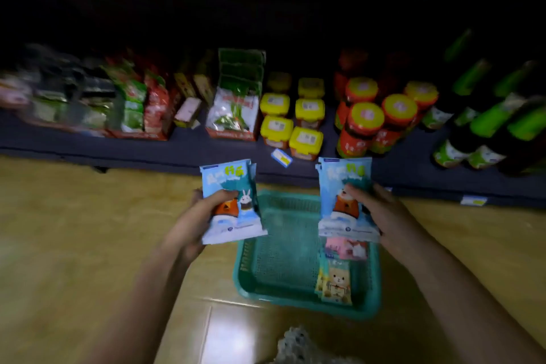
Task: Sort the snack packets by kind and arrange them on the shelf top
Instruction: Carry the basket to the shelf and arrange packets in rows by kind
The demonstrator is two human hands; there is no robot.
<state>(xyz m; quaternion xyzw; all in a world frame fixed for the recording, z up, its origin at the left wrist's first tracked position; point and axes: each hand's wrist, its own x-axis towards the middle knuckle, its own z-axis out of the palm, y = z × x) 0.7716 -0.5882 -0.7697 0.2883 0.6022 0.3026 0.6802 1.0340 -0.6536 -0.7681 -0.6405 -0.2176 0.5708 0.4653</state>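
Head camera: the dark shelf [206, 151] runs across just beyond the green basket [245, 275]. Its board is crowded, with bagged goods [133, 103] beyond the basket to the left, yellow-lidded tubs [291, 115] straight beyond it, and red jars [366, 118] and green-capped bottles [487, 121] beyond it to the right. A grey band far beyond the basket may be the shelf top, but it is too blurred to tell, and no snack packets show there.

The wooden floor [74, 230] lies open to the left and right of the basket, which gives both arms free room to swing. The basket's left and middle show bare mesh. 1 pink packet [345, 248] and some bear-print packets [335, 284] lie along its right side.

Both hands are above the basket, each curled round packets. The left hand [195, 216] grips a small stack of blue packets [230, 210] over the basket's left rim. The right hand [381, 213] grips a matching blue stack [345, 186] over its right side.

I judge that the blue kind is gathered and 2 kinds remain in the basket, with nothing seen arranged yet.

The only bare strip on the shelf is its front lip beyond the basket's far rim, where a small loose tag [281, 157] lies. A reach toward the tubs would be tight.
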